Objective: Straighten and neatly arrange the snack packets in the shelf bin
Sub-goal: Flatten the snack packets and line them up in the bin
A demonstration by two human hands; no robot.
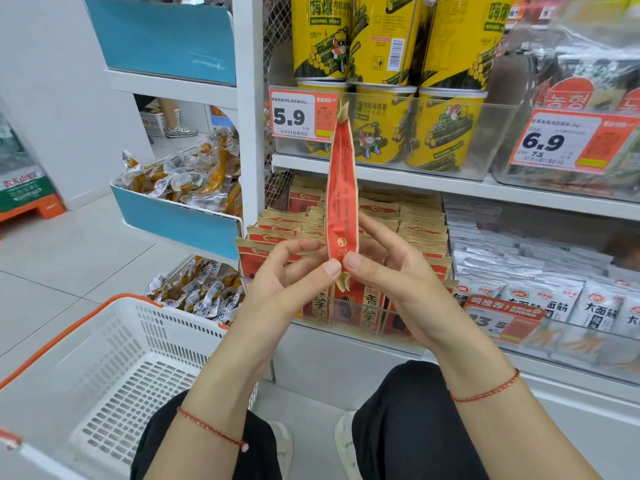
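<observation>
Nearest, at the bottom of the frame, two knees in dark trousers and a white basket with an orange rim fill the lower left; its visible part holds nothing. Just above, at the centre, both hands meet on one red snack packet held upright and edge-on to the camera. The left hand has its thumb pressed against the packet's lower end with the other fingers loosely curled behind it, while the right hand pinches the same lower end between thumb and straighter fingers. Both are clamped on the packet, which stands clear of the shelf.

Behind the hands, at centre, the clear shelf bin holds rows of matching red and tan packets, mostly upright, the front ones leaning a little. To the right lie white packets, and higher up yellow tubs sit behind a price tag.

I judge the packet is being smoothed before going back into the bin. The grip is only at the bottom seam, so the tall top could flop or the packet slip out. Pushing it into the tight rows could also crumple it or tip neighbours forward, undoing the order
</observation>
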